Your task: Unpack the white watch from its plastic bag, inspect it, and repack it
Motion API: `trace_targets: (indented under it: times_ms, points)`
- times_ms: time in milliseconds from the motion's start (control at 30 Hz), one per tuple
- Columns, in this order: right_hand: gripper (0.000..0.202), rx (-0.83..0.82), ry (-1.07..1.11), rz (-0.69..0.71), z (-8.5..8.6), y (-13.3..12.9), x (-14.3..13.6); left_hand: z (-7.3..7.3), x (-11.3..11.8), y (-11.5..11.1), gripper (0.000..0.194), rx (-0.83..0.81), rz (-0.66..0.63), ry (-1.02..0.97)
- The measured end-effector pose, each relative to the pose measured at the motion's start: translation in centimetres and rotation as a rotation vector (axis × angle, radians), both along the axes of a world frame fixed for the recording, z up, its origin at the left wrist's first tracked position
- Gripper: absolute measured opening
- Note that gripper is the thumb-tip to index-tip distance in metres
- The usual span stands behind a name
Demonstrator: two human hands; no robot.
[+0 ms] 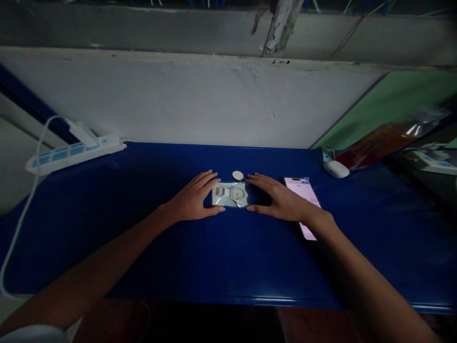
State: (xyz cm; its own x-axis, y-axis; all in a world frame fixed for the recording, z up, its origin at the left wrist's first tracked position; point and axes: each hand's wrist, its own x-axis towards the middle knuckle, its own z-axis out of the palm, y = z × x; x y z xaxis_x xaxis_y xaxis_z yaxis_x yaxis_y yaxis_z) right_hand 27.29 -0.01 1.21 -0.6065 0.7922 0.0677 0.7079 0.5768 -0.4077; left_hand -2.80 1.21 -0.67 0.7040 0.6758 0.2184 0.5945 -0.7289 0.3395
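Note:
A clear-wrapped package (230, 195) with a round watch dial and a light strap lies near the middle of the blue table. My left hand (193, 197) holds its left end, thumb along the near edge and fingers at the far corner. At the right end, the thumb and fingertips of my right hand (278, 196) grip the near and far corners. A small white round tag (237, 176) rests just beyond the package, close to my right fingertips. A phone with a lit pink screen (309, 231) lies partly beneath my right wrist.
On the blue table (214, 257), a white power strip (76, 153) with a plug and cable sits at the far left. A white mouse (336, 169) is at the back right, beside a red-brown plastic packet (378, 143). A pale wall (200, 100) stands behind the table.

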Motion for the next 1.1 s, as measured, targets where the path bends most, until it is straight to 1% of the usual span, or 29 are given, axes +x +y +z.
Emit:
trace_targets:
  times_ms: [167, 267, 367, 400, 433, 533, 567, 633, 700, 767, 867, 933, 967, 1033, 1100]
  points:
    - [0.083, 0.0, -0.033, 0.0, 0.2, 0.0, -0.2, 0.1, 0.0, 0.0, 0.077, 0.004, 0.001, 0.023]
    - [0.083, 0.002, -0.044, -0.006, 0.4, -0.2, -0.4, 0.1, 0.0, 0.0, 0.07, 0.007, 0.006, 0.026]
    - [0.088, 0.02, -0.04, 0.002, 0.7, -0.4, -0.5, 0.1, 0.0, 0.1, 0.061, 0.002, 0.002, 0.017]
    - [0.087, 0.031, -0.031, 0.015, 0.9, -0.5, -0.6, 0.1, 0.0, 0.1, 0.059, -0.002, -0.002, 0.01]
    - [0.08, 0.046, -0.015, 0.032, 1.1, -0.6, -0.7, 0.1, 0.0, 0.1, 0.058, -0.007, -0.006, 0.004]
    - [0.045, 0.102, 0.062, 0.082, 1.8, -0.8, -1.1, 0.2, -0.2, 0.2, 0.056, -0.027, -0.019, -0.014]
    - [0.038, 0.122, 0.088, 0.089, 1.9, -0.9, -1.2, 0.2, -0.2, 0.2, 0.056, -0.033, -0.024, -0.021]
    - [0.033, 0.154, 0.136, 0.078, 2.1, -1.1, -1.4, 0.3, -0.2, 0.1, 0.057, -0.041, -0.035, -0.031]
    - [0.032, 0.159, 0.192, 0.032, 2.2, -1.2, -1.5, 0.3, -0.1, 0.0, 0.057, -0.031, -0.029, -0.038]
    - [0.033, 0.135, 0.246, -0.05, 2.3, -1.3, -1.5, 0.2, 0.1, 0.0, 0.062, -0.015, 0.002, -0.05]
    - [0.036, 0.064, 0.279, -0.16, 2.3, -1.2, -1.5, 0.0, 0.3, -0.1, 0.084, -0.02, 0.058, -0.106]
    - [0.04, 0.015, 0.271, -0.181, 2.2, -1.0, -1.5, 0.0, 0.3, -0.1, 0.099, -0.034, 0.07, -0.142]
    - [0.041, 0.0, 0.267, -0.182, 2.1, -0.9, -1.5, 0.0, 0.3, -0.1, 0.102, -0.037, 0.066, -0.151]
    - [0.043, -0.013, 0.266, -0.179, 1.7, -0.8, -1.6, 0.0, 0.3, -0.1, 0.097, -0.031, 0.053, -0.143]
    - [0.044, 0.006, 0.254, -0.175, 1.3, -0.8, -1.8, 0.0, 0.3, 0.0, 0.085, -0.026, 0.052, -0.123]
